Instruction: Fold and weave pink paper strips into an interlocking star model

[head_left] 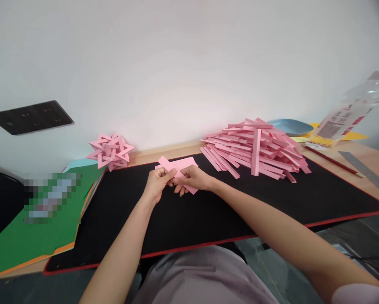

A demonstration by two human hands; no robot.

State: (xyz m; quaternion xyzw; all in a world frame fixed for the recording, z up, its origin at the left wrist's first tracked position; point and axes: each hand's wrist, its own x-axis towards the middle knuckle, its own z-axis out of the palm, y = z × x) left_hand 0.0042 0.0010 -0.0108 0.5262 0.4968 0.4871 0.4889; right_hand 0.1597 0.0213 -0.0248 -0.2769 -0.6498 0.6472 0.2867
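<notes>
Both my hands pinch a pink paper strip [191, 189] above the black mat, fingertips close together. My left hand [157, 180] grips its left part, with the thumb on top. On the right part, my right hand [194, 177] has thumb and forefinger closed, and its other fingers curl below. Just behind the hands lies more pink paper [185, 162], partly hidden by them. To the right rises a heap of folded pink paper strips [255, 145]. A finished-looking pink paper star ball [111, 151] sits at the back left.
The black mat [120, 228] has a red edge. Green paper sheets [9, 236] lie stacked at left. A blue dish [291, 126], clear plastic bottle [350, 109], red pencil [331, 159] and metal ruler [366, 171] are at right. A black socket panel [31, 117] is on the wall.
</notes>
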